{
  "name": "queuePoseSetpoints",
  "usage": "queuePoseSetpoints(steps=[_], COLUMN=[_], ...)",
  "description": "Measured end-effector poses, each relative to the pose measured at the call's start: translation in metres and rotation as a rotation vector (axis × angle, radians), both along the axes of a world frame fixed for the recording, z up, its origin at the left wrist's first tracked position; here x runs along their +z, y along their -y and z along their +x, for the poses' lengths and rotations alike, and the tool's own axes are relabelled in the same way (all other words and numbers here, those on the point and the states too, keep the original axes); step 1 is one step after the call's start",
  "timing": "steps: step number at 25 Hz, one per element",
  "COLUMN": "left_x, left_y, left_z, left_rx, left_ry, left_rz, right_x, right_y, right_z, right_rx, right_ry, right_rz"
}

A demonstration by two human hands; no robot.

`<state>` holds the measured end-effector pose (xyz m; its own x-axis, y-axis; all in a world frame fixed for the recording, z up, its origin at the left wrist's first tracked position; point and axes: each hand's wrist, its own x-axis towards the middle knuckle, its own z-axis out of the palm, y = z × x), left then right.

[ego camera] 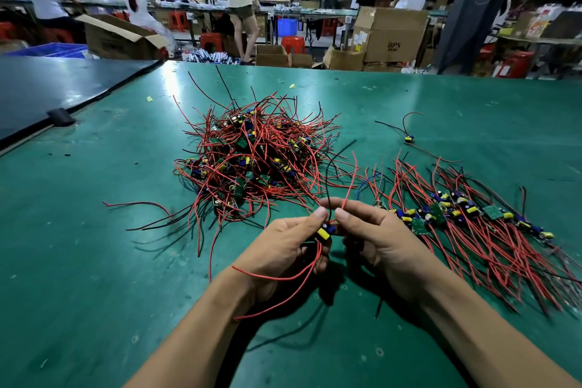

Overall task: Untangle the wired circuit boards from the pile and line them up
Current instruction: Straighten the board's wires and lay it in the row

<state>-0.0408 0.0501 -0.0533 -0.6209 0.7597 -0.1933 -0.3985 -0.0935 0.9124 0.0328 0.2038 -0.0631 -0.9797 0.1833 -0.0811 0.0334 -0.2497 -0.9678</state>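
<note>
A tangled pile (pixel 252 157) of small circuit boards with red and black wires lies at the middle of the green table (pixel 94 261). To the right, a row of boards (pixel 456 214) lies side by side with their wires trailing toward me. Between them, my left hand (pixel 283 249) grips one wired circuit board (pixel 324 231) with a yellow part on it; its red wires loop down under my palm. My right hand (pixel 374 236) pinches that board's red and black wires just above it.
One separate wired board (pixel 408 138) lies alone at the back right. A dark mat (pixel 47 94) covers the table's left rear. Behind the table are cardboard boxes (pixel 390 35), red stools, a blue crate and several people at benches.
</note>
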Motion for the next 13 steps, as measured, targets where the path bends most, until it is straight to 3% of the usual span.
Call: queuePoseSetpoints(steps=[3, 13], left_x=[-0.0014, -0.0074], left_y=[-0.0003, -0.0015], left_z=[0.0009, 0.0029], left_rx=[-0.027, -0.103], left_ry=[-0.036, -0.097], left_rz=[-0.001, 0.028], right_x=[0.0011, 0.0054], right_y=[-0.0037, -0.0025], right_z=[0.0035, 0.0009], right_rx=[0.079, -0.080], right_ry=[0.022, 0.017], right_rz=[-0.044, -0.040])
